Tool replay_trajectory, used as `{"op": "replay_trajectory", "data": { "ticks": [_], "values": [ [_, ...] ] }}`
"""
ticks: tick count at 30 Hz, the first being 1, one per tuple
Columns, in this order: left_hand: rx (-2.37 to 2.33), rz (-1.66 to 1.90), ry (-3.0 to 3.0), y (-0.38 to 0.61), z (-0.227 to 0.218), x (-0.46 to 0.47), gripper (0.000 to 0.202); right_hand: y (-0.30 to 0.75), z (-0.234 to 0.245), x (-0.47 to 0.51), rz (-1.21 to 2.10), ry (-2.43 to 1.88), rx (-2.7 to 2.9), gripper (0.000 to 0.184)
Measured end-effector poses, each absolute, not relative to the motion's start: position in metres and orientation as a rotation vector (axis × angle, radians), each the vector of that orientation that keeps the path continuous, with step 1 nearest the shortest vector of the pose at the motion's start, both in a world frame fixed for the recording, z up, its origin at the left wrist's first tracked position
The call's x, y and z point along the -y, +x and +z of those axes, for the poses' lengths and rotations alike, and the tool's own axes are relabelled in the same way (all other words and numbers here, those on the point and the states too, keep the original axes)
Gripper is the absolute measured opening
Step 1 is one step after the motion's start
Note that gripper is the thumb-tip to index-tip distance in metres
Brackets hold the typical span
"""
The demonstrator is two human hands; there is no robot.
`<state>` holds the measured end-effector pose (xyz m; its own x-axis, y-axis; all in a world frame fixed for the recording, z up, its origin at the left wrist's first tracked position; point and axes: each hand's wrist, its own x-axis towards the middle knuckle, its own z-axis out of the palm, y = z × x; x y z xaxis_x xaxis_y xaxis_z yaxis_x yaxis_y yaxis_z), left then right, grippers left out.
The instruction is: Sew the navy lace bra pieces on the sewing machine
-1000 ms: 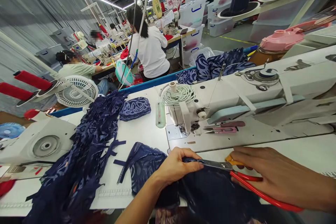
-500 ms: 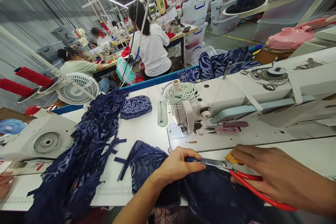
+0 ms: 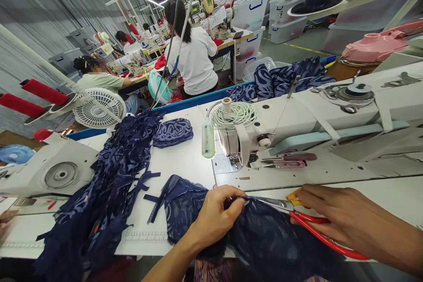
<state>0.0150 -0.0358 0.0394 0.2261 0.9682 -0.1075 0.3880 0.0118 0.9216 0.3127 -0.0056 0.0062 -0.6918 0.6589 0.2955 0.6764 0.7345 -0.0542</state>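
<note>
Navy patterned fabric (image 3: 264,233) hangs over the front edge of the table, pinched between the thumb and fingers of my left hand (image 3: 221,211). My right hand (image 3: 340,218) grips a pair of scissors (image 3: 309,219) with red and yellow handles. Their blades point left and lie at the fabric's upper edge, close to my left fingertips. Another part of navy fabric (image 3: 183,202) rests flat on the table, left of my left hand. Just behind both hands is the needle area of a white sewing machine (image 3: 244,141).
A long heap of navy fabric (image 3: 115,172) covers the table's left side. A folded stack of patterned pieces (image 3: 173,132) sits behind. Pink-handled thread snips (image 3: 287,163) lie under the machine arm. Co-workers, including a person in white (image 3: 196,61), sit beyond the table.
The scissors have opened slightly at the fabric edge, and my left hand has shifted a little left. The fabric below is spread more. The view has tilted slightly.
</note>
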Motion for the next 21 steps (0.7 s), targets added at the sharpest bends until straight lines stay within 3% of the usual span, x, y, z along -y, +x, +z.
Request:
{"op": "replay_trajectory", "data": {
  "ticks": [9, 21],
  "values": [
    [-1.268, 0.705, 1.205, 0.02, 0.042, 0.032, 0.021, 0.295, 0.038, 0.005, -0.028, -0.914, 2.658, 0.022],
    [-1.262, 0.708, 1.196, 0.029, 0.047, 0.035, 0.018, 0.303, 0.013, 0.01, 0.179, -0.929, 2.718, 0.017]
  ]
}}
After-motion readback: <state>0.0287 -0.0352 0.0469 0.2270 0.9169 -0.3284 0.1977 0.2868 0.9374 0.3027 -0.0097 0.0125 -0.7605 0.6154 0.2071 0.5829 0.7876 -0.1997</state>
